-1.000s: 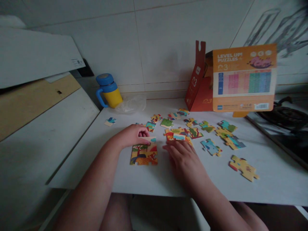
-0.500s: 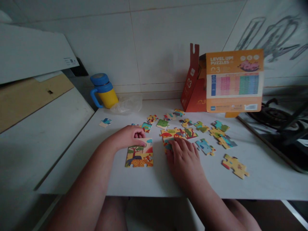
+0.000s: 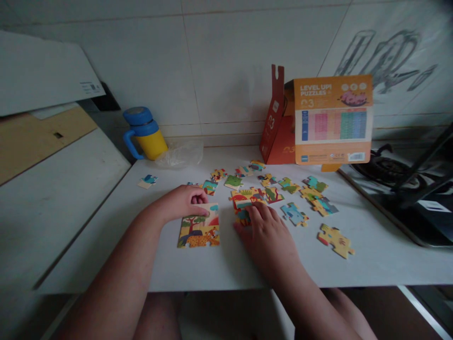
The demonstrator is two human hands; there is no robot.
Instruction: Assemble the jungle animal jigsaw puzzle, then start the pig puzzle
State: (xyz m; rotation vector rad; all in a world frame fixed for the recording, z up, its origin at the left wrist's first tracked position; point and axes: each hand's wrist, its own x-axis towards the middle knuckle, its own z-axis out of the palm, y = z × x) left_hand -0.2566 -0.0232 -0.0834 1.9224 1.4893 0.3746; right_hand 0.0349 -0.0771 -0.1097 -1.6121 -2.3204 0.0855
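Note:
My left hand [image 3: 182,203] is closed, its fingers curled behind the top edge of a joined jigsaw puzzle [image 3: 198,236] showing a leopard and a tree. Its thumb presses on the puzzle's upper part. To the right, my right hand [image 3: 269,231] has its fingers bent over a jigsaw piece [image 3: 242,205] with a teal area, thumb at the near side; the hand hides part of it. Just behind that hand lie joined red and yellow pieces [image 3: 247,193] and a piece with a red tree [image 3: 273,194].
Several loose pieces surround these, among them a blue one [image 3: 295,214] and a yellow one [image 3: 336,240]. Behind stand an orange puzzle box [image 3: 332,118], a blue and yellow mug [image 3: 148,137] and a clear plastic bag [image 3: 182,154]. A black stove [image 3: 403,189] borders the right.
The whole view has shifted slightly, so everything sits further left. My right thumb has spread a little away from the fingers, showing more of the piece. The left hand keeps its place on the puzzle.

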